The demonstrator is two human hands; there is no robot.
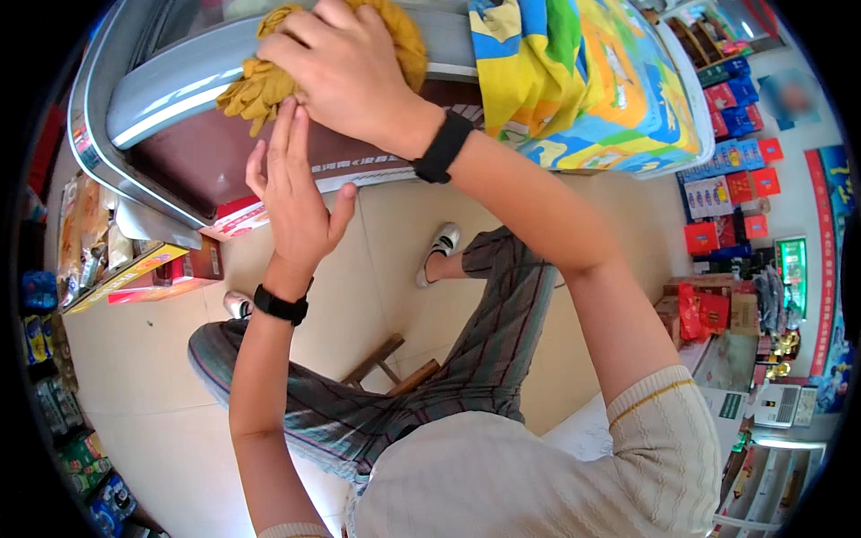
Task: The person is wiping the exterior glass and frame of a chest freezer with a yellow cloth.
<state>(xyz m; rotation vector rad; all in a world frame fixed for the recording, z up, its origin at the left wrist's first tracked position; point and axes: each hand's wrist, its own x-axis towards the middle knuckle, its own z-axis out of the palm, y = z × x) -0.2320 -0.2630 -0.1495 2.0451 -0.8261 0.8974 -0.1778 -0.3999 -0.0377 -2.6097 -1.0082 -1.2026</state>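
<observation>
My right hand (343,74) lies over a crumpled mustard-yellow cloth (403,50) on the rounded grey edge of a chest freezer (178,94). Its fingers are bent on the cloth, which fans out in folds below and beside them. My left hand (296,195) is just below, before the freezer's dark front, with its fingers extended and their tips at the cloth's lower edge, close to the right hand. It holds nothing visible. A colourful printed cloth (585,81) in yellow, blue and green drapes over the freezer's right part.
Below my lap is a wooden stool (397,376) on the tiled floor (323,336). At the left, a carton (181,272) and an open box of packaged goods (101,249) stand beside the freezer. Shelved packets (730,168) and a counter (730,363) are at the right.
</observation>
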